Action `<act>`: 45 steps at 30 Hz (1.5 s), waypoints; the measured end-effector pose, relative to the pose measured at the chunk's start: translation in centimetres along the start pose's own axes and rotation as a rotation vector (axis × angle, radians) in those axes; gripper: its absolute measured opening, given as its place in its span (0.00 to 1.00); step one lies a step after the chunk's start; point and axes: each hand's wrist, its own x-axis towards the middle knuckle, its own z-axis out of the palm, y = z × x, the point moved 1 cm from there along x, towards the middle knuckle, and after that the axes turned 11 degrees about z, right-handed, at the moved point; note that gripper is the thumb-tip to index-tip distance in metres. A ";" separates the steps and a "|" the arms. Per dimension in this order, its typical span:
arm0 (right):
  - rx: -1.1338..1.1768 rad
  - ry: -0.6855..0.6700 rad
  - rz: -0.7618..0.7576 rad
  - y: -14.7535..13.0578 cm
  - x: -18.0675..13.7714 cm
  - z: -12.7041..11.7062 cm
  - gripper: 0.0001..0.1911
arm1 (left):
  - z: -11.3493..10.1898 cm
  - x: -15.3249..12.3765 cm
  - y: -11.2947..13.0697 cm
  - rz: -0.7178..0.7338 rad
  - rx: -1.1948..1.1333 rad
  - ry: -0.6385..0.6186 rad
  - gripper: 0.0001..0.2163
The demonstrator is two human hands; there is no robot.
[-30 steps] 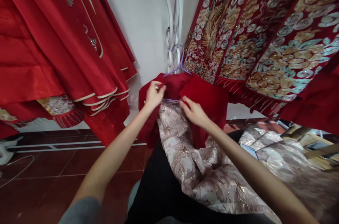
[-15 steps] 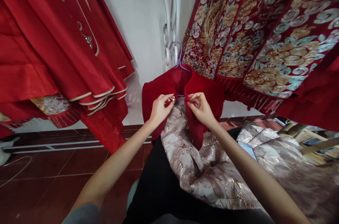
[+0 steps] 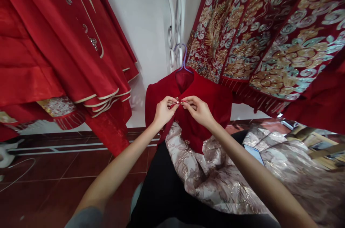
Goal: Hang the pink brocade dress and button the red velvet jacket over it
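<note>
A dark red jacket (image 3: 207, 95) hangs in front of me on a purple hanger (image 3: 184, 66). My left hand (image 3: 165, 110) pinches one front edge of it, where a small shiny button fastening (image 3: 177, 101) shows at the fingertips. On the other front edge, my right hand (image 3: 198, 110) is closed in a pinch too. The fingertips of both hands almost meet at the chest, below the collar. Whether the two halves of the fastening are joined is too small to tell. Shiny pink-beige patterned fabric (image 3: 194, 170) lies across my lap beneath the jacket.
Red garments with pale piping (image 3: 81, 66) hang at the left. To the right hangs a heavily embroidered red and gold garment (image 3: 258, 41). A white metal stand (image 3: 175, 16) holds the hanger. A phone (image 3: 253, 153) rests on the patterned fabric, near a wooden rack (image 3: 323, 149).
My right hand has moved left towards my left hand. The jacket's two front edges, apart before, now come together at the chest and cover more of the patterned fabric.
</note>
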 end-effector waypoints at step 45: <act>0.035 0.047 -0.021 3.2 -2.6 2.6 0.41 | 3.4 -4.4 -1.0 -0.029 -0.469 -0.269 0.33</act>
